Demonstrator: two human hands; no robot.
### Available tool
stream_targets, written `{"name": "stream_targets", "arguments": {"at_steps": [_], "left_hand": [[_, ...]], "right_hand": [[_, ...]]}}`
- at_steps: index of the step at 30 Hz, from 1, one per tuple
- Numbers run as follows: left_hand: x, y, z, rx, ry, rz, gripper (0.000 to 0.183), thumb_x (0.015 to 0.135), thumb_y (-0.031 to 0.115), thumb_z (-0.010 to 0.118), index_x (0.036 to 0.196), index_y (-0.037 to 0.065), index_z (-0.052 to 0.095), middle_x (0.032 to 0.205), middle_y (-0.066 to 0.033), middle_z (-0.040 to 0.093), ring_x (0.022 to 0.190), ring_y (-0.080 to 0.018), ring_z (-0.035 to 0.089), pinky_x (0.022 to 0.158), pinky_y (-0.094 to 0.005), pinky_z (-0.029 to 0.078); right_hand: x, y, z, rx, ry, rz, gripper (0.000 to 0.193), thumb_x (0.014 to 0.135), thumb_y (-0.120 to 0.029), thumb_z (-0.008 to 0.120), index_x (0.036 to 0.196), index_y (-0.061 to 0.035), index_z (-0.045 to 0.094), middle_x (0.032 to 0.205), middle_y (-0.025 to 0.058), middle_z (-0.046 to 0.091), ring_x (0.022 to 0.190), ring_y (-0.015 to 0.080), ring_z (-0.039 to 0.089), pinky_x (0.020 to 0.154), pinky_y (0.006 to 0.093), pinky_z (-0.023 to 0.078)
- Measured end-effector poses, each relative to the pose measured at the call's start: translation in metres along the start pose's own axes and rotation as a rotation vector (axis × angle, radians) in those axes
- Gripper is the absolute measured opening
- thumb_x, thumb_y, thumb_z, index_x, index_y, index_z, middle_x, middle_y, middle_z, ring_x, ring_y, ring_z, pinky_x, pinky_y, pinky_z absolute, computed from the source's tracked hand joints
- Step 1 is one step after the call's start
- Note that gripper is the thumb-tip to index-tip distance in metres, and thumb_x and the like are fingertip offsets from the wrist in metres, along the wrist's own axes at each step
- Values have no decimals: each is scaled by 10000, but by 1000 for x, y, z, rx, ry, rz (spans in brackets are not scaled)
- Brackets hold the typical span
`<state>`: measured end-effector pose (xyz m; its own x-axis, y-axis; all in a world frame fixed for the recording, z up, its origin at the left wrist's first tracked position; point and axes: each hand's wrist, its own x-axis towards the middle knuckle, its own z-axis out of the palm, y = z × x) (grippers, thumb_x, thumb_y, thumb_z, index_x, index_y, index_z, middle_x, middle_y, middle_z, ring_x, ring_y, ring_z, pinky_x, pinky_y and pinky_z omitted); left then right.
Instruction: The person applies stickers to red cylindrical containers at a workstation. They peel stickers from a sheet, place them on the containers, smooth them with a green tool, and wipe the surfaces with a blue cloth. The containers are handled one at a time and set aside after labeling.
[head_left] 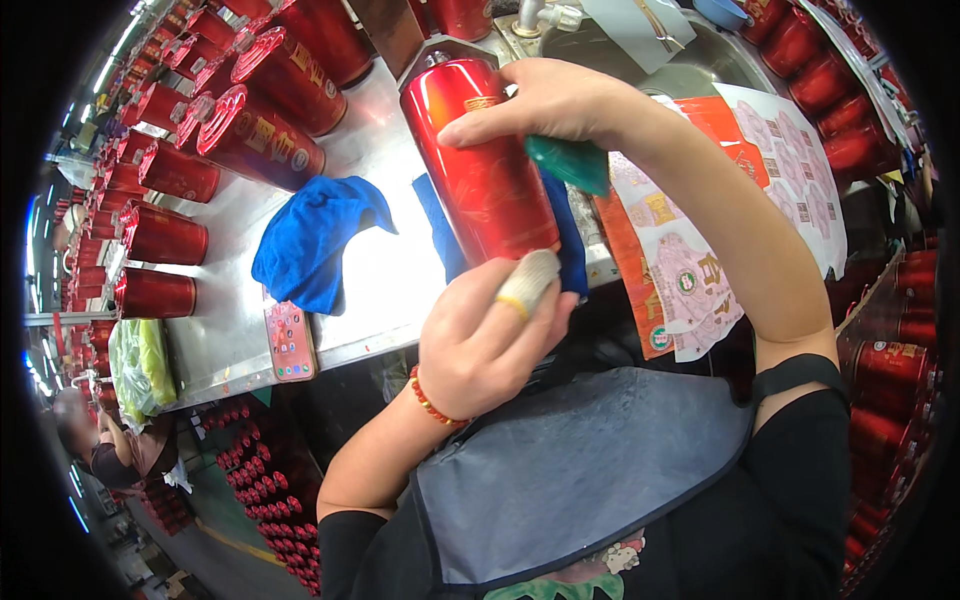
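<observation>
A glossy red jar lies tilted in front of me, its lower end toward my body and a blue cloth under it. My right hand reaches over its upper part, thumb laid on the red surface. Tucked under that hand's palm is a flat green piece, which looks like a plastic scraper. At the jar's lower end, my left hand is closed, with a knitted finger cover on one finger pressed to the edge. The left fingertips under the jar are partly hidden.
Another blue cloth and a phone lie on the metal table. Many red jars stand at the left and right. Printed decal sheets lie beside my right arm, near a sink. A co-worker is at far left.
</observation>
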<state>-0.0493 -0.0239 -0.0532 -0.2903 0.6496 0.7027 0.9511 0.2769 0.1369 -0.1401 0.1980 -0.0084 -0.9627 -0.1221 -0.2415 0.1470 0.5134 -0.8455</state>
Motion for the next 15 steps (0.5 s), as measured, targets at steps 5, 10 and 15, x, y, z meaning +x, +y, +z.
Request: {"name": "stream_targets", "arguments": {"at_steps": [5,10,15], "left_hand": [[13,-5,13,118,-126,-11,455,753,181,852,1182,95,727,1212,-37,697,1122,-252,609,948,-353,486],[-3,-19,8,32,13,-368,658,739,57,823,1366,62,625,1413,-122,586,1236,-312,537,1046,-407,438],[-31,-11,20,-179,192,-485,586,817,36,799,1367,20,598,1370,-181,605,1226,-349,565,1036,-415,440]], "right_hand": [[-1,4,-1,-61,50,-16,953,755,-706,781,1300,57,612,1139,207,705,958,272,715,868,362,567],[-27,12,-21,170,-77,32,741,963,-541,657,1454,-7,505,1128,132,699,580,8,501,499,164,420],[-16,42,-10,456,-163,55,718,895,-535,751,1345,-3,577,924,31,670,594,-4,496,457,159,381]]}}
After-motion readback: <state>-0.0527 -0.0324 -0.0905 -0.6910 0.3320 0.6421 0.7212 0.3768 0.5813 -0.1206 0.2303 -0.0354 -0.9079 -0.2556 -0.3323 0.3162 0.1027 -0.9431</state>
